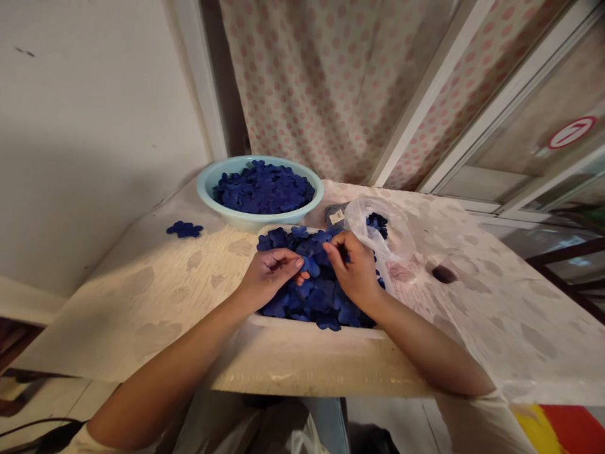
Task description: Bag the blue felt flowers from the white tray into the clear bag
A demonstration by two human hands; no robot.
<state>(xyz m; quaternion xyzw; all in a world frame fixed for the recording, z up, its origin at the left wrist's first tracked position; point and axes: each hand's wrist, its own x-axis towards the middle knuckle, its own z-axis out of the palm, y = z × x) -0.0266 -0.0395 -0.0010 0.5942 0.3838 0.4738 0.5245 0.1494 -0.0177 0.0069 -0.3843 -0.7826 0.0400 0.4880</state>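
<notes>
My left hand (276,272) pinches a blue flower-shaped fabric petal (311,266) between thumb and fingers, above a white tray (316,326). Close by on the right, my right hand (352,261) has its thumb and forefinger pinched together; whatever sits between those tips is too small to make out. Loose blue fabric petals (302,299) heap the tray beneath both hands. Behind it stands a light blue basin (259,221), filled with more petals of the same kind (265,187).
A few blue petals (184,229) lie left of the basin. Behind my right hand, a clear plastic bag (394,230) holds dark blue pieces, beside a labelled dark packet (336,215). A dark round hole or spot (444,273) marks the tablecloth (501,315). A dotted curtain (321,82) hangs behind.
</notes>
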